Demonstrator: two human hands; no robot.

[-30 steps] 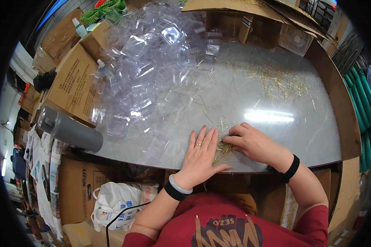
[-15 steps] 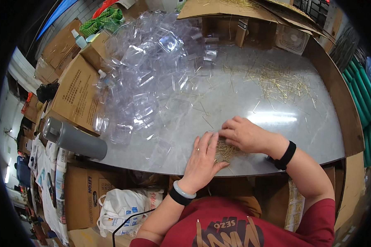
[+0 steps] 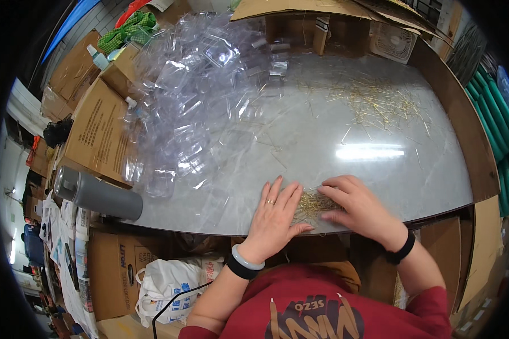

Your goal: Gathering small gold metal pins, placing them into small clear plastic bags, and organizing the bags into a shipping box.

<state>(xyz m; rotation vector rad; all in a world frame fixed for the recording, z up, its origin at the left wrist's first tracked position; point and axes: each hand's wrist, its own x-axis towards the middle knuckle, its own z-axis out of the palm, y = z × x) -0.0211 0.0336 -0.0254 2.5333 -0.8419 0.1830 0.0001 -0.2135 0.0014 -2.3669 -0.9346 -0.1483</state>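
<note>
At the front edge of the grey table lies a small heap of thin gold-coloured wire hooks (image 3: 309,207), between my two hands. My left hand (image 3: 272,210) rests flat at the heap's left side, fingers stretched out and thumb toward the wires. On the heap's right side, my right hand (image 3: 356,206) curves with thumb and fingers apart, its fingertips touching the wires. Neither hand lifts anything. Farther back on the right, more gold wire hooks (image 3: 382,107) lie scattered. A big pile of clear plastic boxes (image 3: 186,101) covers the left of the table.
A grey bottle (image 3: 99,194) lies at the table's left edge, near a cardboard box (image 3: 99,133). Cardboard walls (image 3: 455,107) border the right side. A white fan (image 3: 393,43) stands at the back, beside a cardboard shelf. Below the table hangs a white plastic bag (image 3: 172,288).
My right hand has moved from above my left fingertips down to the right side of the wire heap, uncovering more of it. My left hand stays by the heap, its fingers more spread.
</note>
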